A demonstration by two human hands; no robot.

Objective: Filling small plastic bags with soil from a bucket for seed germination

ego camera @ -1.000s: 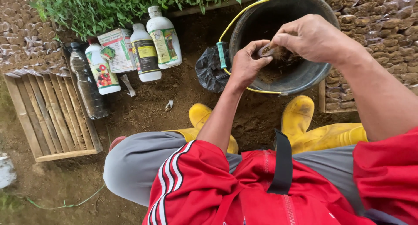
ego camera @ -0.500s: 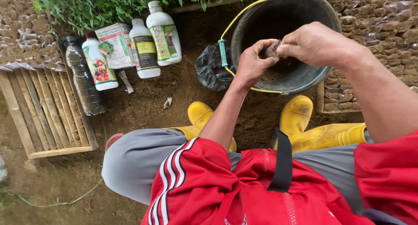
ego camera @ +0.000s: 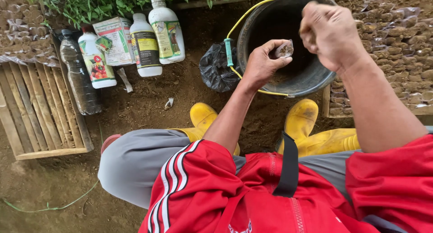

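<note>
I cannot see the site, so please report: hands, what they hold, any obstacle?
Left hand pinches small soil-filled bag over black bucket. Right hand raised, closed; contents hidden. Nothing between them.

**Where everything sits**

We crouch behind the round black plastic bucket (ego camera: 288, 75), our yellow rubber boots (ego camera: 311, 129) just before it. A crumpled black plastic bag (ego camera: 216, 70) touches its left side. Further left stand white plastic bottles (ego camera: 155, 39), then a slatted wooden tray (ego camera: 36, 115). Leafy green seedlings (ego camera: 112, 3) grow behind the bottles.
</note>
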